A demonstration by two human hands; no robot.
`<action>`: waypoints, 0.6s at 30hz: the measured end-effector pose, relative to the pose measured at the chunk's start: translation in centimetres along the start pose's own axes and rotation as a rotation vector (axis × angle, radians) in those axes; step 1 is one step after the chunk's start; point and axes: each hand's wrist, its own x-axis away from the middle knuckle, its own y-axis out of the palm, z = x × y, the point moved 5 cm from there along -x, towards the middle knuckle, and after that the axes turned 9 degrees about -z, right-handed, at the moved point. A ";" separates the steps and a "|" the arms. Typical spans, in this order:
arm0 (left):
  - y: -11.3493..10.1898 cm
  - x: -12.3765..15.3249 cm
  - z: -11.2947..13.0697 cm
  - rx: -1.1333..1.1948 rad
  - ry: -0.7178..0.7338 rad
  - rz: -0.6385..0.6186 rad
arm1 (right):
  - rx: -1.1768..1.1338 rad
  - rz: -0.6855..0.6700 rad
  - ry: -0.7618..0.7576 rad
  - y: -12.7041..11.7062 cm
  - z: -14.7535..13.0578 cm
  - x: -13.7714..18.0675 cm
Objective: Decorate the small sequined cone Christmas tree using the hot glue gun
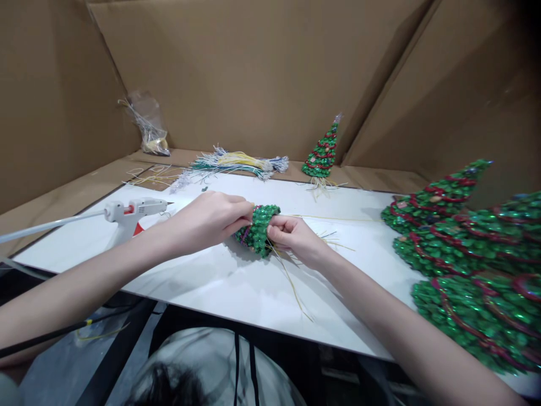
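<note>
A small green Christmas tree (258,231) with shiny scale-like pieces lies tipped on its side between my hands, just over the white board. My left hand (222,217) is closed on its upper side, thumb and fingers pinched together and partly covering the tree. At the open base rim, my right hand (293,235) is closed too, its fingertips reaching partly inside. Thin yellow wires (291,282) trail out of the base, below and behind the right hand. What the fingertips pinch inside the tree is hidden.
A glue gun (137,210) stands at left with its cord. Bundled wires (240,162) and a clear bag (150,127) sit at the back. One decorated tree (322,149) stands behind; several larger ones (477,242) crowd the right. Cardboard walls (253,73) enclose the white board (190,276).
</note>
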 end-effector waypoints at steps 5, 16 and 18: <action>0.3 -0.1 0.2 -0.090 0.023 -0.009 | 0.006 0.043 0.012 0.3 -0.5 0.0; 0.4 0.0 -0.2 -0.088 0.032 0.008 | -0.028 -0.133 0.085 0.0 -1.2 0.5; 0.4 0.1 -0.3 -0.080 0.028 0.005 | -0.072 -0.164 0.113 -0.2 -1.3 0.5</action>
